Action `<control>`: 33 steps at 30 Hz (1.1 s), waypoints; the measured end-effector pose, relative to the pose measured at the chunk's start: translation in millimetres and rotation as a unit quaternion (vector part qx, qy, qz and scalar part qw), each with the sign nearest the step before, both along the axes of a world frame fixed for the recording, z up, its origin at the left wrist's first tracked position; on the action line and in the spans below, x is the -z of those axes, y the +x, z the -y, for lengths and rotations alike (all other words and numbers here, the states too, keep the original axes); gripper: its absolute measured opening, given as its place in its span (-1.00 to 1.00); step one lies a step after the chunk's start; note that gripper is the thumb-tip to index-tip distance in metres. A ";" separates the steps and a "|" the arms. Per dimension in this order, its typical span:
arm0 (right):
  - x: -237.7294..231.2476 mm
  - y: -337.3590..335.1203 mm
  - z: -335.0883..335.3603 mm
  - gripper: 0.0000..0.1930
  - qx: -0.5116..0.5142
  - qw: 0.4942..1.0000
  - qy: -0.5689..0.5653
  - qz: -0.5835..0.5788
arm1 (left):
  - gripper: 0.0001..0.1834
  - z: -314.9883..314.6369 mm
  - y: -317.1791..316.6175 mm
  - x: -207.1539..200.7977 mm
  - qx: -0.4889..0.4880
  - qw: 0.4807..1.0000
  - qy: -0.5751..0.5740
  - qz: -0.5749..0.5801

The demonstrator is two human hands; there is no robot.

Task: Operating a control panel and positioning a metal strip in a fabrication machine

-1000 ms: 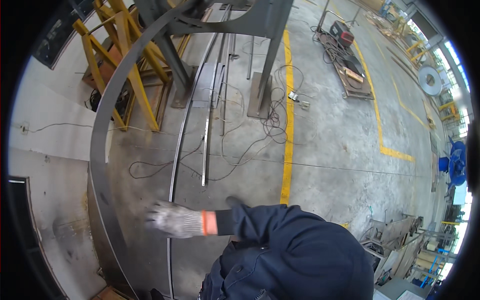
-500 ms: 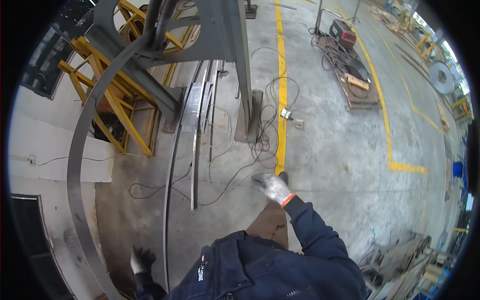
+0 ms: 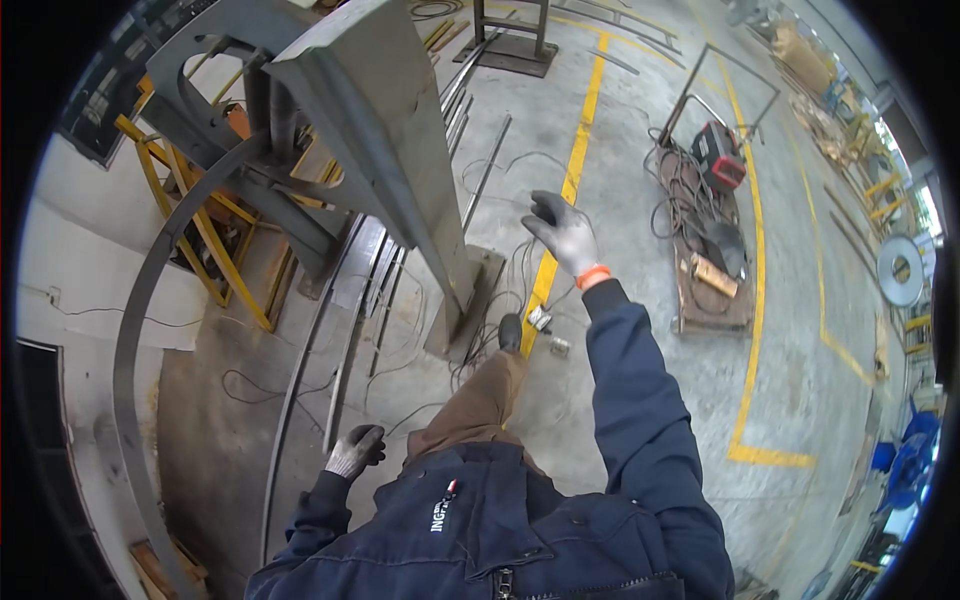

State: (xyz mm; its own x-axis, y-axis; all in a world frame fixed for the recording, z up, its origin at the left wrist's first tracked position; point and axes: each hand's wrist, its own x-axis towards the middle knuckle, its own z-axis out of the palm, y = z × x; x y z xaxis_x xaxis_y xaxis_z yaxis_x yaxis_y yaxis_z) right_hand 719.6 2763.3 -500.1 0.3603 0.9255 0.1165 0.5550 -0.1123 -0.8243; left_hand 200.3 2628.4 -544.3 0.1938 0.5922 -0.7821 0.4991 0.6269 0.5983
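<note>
My right hand (image 3: 565, 235), in a grey-white glove with dark fingertips and an orange cuff, is raised in front of me. Its thumb and fingers are bent but apart, with nothing between them. Closest to it is a tall grey steel stand (image 3: 385, 130) with a base plate (image 3: 470, 310) on the floor. My left hand (image 3: 357, 450), gloved likewise, hangs low at my left side, its fingers loosely curled, apart and holding nothing. Long thin metal bars (image 3: 345, 370) lie on the floor beside it. One of my shoes (image 3: 510, 332) is stepping forward beside the stand's base.
A long curved metal strip (image 3: 130, 330) arcs along the left, near yellow frames (image 3: 205, 240). Loose cables (image 3: 515, 285) run over the floor beside a yellow line (image 3: 575, 165). To the right stands a cart (image 3: 715, 315) carrying a red-black machine (image 3: 720, 157) and coiled cable.
I have stepped forward, and the steel stand is now closer. My right hand has swung forward and up; my left hand has come nearer to my body.
</note>
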 end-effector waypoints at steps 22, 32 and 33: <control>253.1 95.5 -580.9 -0.42 -0.467 0.840 -0.231 0.153 | -0.62 -70.9 340.4 33.0 -0.141 0.961 0.079 -0.226; 146.1 217.8 -736.1 -0.23 -0.609 0.767 -0.137 0.149 | -0.59 -467.1 509.4 -23.0 -0.216 0.882 0.252 -0.336; 153.9 219.9 -742.8 -0.28 -0.609 0.770 -0.115 0.151 | -0.58 -514.4 519.3 -46.6 -0.219 0.858 0.311 -0.346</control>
State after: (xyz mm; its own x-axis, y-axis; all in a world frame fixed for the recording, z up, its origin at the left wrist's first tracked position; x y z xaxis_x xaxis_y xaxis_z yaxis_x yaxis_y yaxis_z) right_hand 939.5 3506.1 -654.0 -0.8024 0.5647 -0.1933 0.5271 0.5184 -0.6734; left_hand 719.6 3142.7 -497.7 -0.5365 0.8342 -0.1277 0.6678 0.5122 0.5401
